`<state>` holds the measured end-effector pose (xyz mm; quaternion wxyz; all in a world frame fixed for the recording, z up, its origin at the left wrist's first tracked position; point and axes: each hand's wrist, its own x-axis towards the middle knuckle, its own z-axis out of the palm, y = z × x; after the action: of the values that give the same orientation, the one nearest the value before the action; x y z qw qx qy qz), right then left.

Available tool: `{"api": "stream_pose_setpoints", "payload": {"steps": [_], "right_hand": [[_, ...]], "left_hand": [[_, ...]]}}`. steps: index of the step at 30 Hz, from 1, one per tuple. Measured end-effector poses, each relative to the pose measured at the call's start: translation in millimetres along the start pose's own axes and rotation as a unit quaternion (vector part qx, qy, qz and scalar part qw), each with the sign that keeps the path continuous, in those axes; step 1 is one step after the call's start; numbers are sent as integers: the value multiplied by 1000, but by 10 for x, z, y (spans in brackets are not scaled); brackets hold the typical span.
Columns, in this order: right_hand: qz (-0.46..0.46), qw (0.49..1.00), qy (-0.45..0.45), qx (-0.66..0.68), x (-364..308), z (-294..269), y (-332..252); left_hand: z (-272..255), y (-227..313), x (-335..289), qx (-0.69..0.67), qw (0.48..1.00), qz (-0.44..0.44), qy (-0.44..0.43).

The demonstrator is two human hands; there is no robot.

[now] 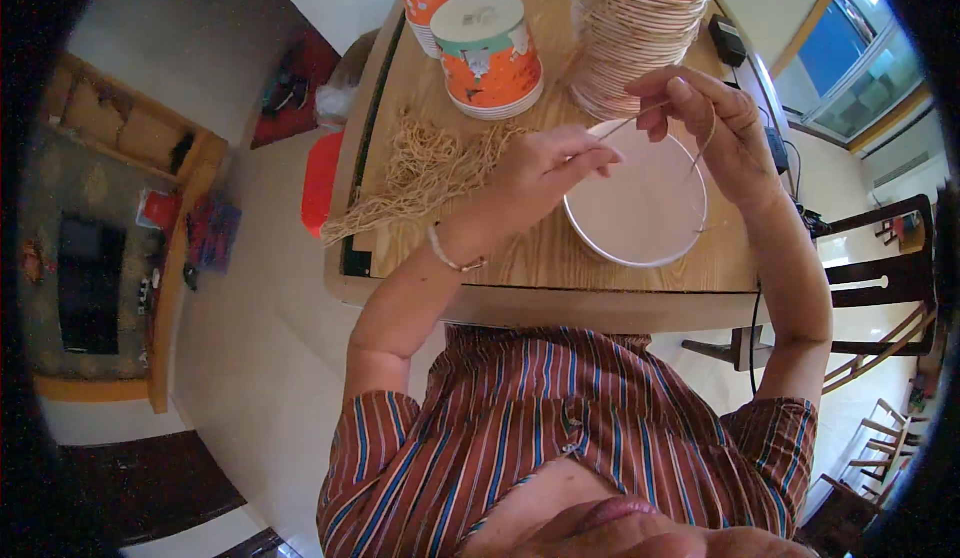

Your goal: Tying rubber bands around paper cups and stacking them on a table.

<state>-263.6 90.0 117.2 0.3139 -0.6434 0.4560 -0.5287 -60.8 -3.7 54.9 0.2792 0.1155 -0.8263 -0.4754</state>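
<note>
A length of tan twine (637,118) is stretched between my two hands above a round white paper tub (612,254). My left hand (555,168) pinches one part of it near the tub's left rim. My right hand (715,123) is raised over the far right rim, thumb and fingers closed on the other part. From the right fingers a loose end curves down toward the tub's inner wall, where a bit of twine shows at the right side. To the left of my left hand, a loose tangled heap of the same twine (440,163) lies on the wooden table (520,268).
Upside-down orange and green paper tubs (490,58) stand at the far left of the table. A tall stack of nested tubs (645,33) rises behind my hands. A black adapter (727,41) lies at the right edge, and a red stool (320,183) stands left of the table.
</note>
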Motion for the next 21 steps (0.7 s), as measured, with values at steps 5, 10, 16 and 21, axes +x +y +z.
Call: {"api": "stream_pose_setpoints", "payload": {"steps": [5,10,16,21], "right_hand": [[58,971,-194,-129,-117,-258,207],[-36,892,-195,-407,-144,-351,-8],[132,981,-27,-141,-96,213,-15],[192,977,-73,51,-135,279,100]], "left_hand": [[-169,29,-123,220,968,108,59],[-204,54,-103,356,925,126,32],[-17,314,116,481,866,134,-27],[-11,451,86,566,819,85,-48]]}}
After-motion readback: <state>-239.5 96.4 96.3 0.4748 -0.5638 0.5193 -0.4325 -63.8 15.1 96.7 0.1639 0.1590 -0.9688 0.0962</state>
